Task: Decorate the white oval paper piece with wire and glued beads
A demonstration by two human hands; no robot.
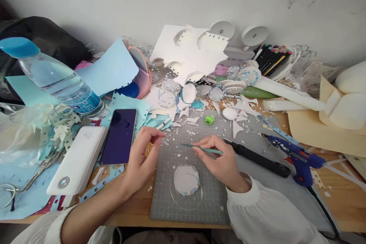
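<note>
My right hand (221, 162) pinches teal tweezers (200, 148), their tip pointing left over the grey cutting mat (211, 206). My left hand (143, 156) hovers at the mat's left edge, thumb and forefinger pinched together near tiny white paper bits; what they hold is too small to make out. A clear round dome with a white disc and blue-dotted rim (186, 180) lies on the mat just below both hands. Small white flower cutouts are scattered over the mat.
A dark phone (119, 136) and a white power bank (77, 160) lie to the left, a water bottle (57, 80) behind them. A blue glue gun (297, 158) and a black knife (257, 158) sit to the right. Paper scraps, a green sharpener (209, 120) and marker pens (273, 59) crowd the back.
</note>
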